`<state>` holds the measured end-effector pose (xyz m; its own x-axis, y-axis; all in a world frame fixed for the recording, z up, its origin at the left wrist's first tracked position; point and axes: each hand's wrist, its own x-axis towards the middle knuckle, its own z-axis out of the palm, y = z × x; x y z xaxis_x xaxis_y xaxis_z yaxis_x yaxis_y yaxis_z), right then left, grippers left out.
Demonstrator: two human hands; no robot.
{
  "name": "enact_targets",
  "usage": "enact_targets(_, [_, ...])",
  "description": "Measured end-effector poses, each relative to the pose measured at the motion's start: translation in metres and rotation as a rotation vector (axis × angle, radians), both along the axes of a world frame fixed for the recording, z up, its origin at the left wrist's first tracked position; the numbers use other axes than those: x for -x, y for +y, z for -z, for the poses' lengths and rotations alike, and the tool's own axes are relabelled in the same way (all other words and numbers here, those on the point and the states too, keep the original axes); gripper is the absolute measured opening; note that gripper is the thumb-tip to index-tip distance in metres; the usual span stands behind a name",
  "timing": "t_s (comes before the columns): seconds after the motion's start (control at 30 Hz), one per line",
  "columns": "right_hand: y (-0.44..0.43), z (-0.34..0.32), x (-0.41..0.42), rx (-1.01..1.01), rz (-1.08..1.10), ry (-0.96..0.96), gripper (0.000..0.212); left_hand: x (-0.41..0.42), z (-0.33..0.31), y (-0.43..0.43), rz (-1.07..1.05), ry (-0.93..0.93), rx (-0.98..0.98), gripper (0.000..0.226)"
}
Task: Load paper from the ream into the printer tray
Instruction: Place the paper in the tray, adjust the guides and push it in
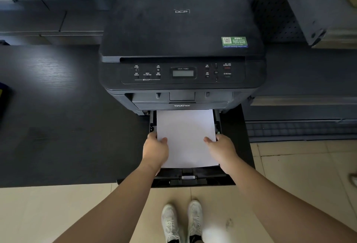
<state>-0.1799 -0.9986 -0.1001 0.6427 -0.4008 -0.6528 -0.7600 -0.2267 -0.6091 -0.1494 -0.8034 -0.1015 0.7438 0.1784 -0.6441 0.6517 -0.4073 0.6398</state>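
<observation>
Left hand [155,151] and right hand [222,150] grip a white paper stack [186,138] by its sides in the black printer's pulled-out tray [193,180].

Dim, soft light overall. A pale glare patch sits on the dark table [48,65] at left. The white paper [185,136] is the brightest area. Wide-angle distortion bends the edges; the corners look soft, the printer [181,30] panel sharp.

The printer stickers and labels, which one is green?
The rectangular green sticker with a QR code on the black printer lid's right front corner; the DCP mark and control labels are pale lettering.
</observation>
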Motion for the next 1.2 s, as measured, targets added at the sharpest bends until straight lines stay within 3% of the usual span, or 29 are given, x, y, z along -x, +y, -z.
enact_targets(0.13, [-0.006,-0.008,0.011,0.079,-0.102,0.017,0.017,0.009,-0.006,0.005,0.037,-0.018,-0.063,0.04])
enact_targets(0.23, [-0.007,-0.008,0.013,0.149,-0.157,0.026,0.017,0.01,-0.008,0.004,0.071,-0.042,-0.114,0.046])
enact_targets(0.97, [-0.009,-0.01,0.02,0.177,-0.207,-0.067,0.022,0.015,-0.011,0.007,0.133,-0.125,-0.218,0.045])
enact_targets(1.2, [-0.025,-0.027,0.031,0.35,-0.202,-0.087,0.031,0.019,-0.031,0.023,0.135,-0.165,-0.28,0.045])
